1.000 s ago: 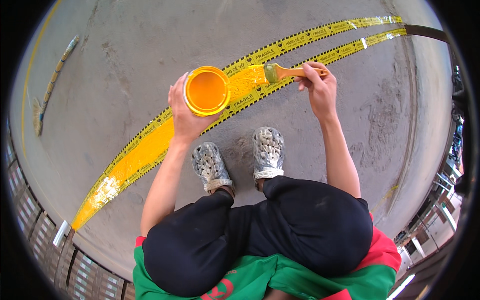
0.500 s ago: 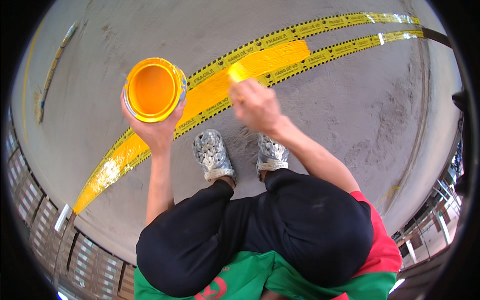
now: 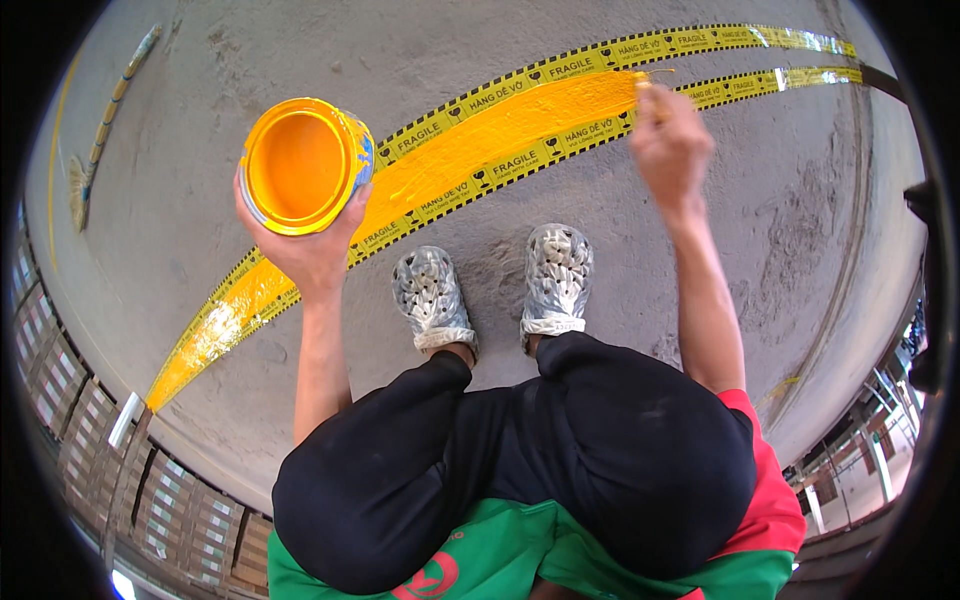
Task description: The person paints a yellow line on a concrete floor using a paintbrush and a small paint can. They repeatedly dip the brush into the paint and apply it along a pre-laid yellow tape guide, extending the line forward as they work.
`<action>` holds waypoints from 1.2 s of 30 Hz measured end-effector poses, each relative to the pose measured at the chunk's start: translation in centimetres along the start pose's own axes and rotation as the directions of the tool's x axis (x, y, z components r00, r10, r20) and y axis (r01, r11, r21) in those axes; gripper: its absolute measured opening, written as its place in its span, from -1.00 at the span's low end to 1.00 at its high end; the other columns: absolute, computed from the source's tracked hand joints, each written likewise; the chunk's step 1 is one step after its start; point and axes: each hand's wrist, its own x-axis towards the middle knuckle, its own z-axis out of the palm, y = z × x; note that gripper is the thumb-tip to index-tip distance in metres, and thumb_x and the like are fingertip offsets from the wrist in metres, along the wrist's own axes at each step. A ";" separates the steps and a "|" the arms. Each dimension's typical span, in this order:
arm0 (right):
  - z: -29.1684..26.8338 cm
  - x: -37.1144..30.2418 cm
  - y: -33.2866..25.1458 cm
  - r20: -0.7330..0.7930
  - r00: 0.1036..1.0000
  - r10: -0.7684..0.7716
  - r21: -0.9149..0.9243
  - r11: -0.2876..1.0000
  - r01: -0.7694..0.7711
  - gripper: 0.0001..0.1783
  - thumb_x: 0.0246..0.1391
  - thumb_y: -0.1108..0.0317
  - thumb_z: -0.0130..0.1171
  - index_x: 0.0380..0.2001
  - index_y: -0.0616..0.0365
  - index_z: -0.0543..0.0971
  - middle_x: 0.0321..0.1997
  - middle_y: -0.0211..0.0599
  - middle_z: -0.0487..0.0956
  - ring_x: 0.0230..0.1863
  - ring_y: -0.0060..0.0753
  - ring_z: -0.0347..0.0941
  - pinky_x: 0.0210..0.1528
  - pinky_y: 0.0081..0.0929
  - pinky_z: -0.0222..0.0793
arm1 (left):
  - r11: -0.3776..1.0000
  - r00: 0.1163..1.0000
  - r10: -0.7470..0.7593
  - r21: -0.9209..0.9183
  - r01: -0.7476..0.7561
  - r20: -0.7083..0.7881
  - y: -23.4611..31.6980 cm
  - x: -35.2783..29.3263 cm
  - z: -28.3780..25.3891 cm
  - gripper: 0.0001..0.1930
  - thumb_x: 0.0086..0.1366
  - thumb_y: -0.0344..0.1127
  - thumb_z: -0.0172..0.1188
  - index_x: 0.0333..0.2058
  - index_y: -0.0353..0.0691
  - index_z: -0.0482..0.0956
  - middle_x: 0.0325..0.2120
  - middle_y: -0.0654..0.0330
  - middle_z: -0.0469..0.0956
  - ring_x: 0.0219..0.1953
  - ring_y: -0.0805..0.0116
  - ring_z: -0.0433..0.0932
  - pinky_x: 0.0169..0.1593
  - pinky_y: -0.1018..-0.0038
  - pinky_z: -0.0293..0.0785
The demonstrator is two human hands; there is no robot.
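Note:
My left hand [image 3: 308, 255] grips an open can of yellow-orange paint [image 3: 302, 168] from below, its mouth tilted toward me. My right hand [image 3: 672, 145] is closed around a paintbrush [image 3: 642, 84]; most of its handle is hidden by the fingers. The brush tip touches the right end of a wet yellow stripe [image 3: 500, 125] on the concrete floor. Two bands of yellow-and-black printed tape, an upper one [image 3: 500, 92] and a lower one [image 3: 515, 162], border the stripe. Left of the can, the paint runs on in a glossy stretch [image 3: 225, 325].
A broom [image 3: 105, 130] lies on the floor at the far left. My grey-and-white clogs [image 3: 557, 275] stand just below the stripe. Stacked pallets or crates [image 3: 180, 510] line the lower left edge. A dark pole-like thing [image 3: 882, 84] meets the tape's right end.
My right hand has swept the brush rightward along the stripe, and yellow paint now reaches slightly farther right between the tapes. The can has shifted slightly up and left in view.

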 end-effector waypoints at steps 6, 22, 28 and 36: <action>5.7 -6.1 -17.8 0.229 0.899 -0.374 0.576 0.796 0.184 -0.86 -0.11 0.53 0.17 -0.39 0.22 0.53 -0.40 -0.14 0.53 -0.44 -0.19 0.55 -0.58 -0.34 0.51 | 0.999 1.000 -0.024 0.027 0.024 0.000 0.5 0.9 -0.4 0.13 -0.18 -0.28 0.68 0.31 -0.33 0.11 0.18 -0.01 0.38 0.24 0.15 0.40 0.34 0.23 0.27; -1.3 -1.0 -2.0 -0.014 0.999 -0.033 0.086 0.996 0.034 -0.86 0.27 0.38 0.20 -0.25 0.24 0.63 -0.37 -0.25 0.67 -0.47 -0.48 0.59 -0.56 -0.55 0.53 | 0.998 0.997 -0.044 -0.057 0.040 -0.069 0.0 1.1 -2.2 0.05 -0.13 -0.30 0.66 0.28 -0.37 0.16 0.15 0.03 0.41 0.19 0.24 0.45 0.29 0.29 0.38; 3.1 -3.5 -10.2 0.376 0.868 -0.324 0.118 0.946 0.302 -0.97 0.02 0.46 0.17 -0.42 0.14 0.57 -0.37 -0.17 0.54 -0.47 -0.35 0.55 -0.57 -0.38 0.57 | 0.998 0.998 -0.011 -0.059 0.007 -0.068 0.7 2.2 -1.9 0.02 -0.11 -0.32 0.65 0.27 -0.39 0.18 0.13 0.04 0.42 0.18 0.26 0.46 0.26 0.32 0.42; 9.5 -7.4 -24.7 0.373 0.857 -0.357 0.864 0.471 -0.180 -0.87 0.17 0.39 0.13 -0.27 0.24 0.53 -0.28 0.02 0.55 -0.35 0.09 0.57 -0.28 -0.10 0.54 | 0.998 0.994 -0.055 -0.020 0.054 -0.090 1.4 2.0 -3.0 0.12 -0.17 -0.26 0.68 0.29 -0.36 0.11 0.16 -0.01 0.39 0.21 0.20 0.42 0.31 0.27 0.35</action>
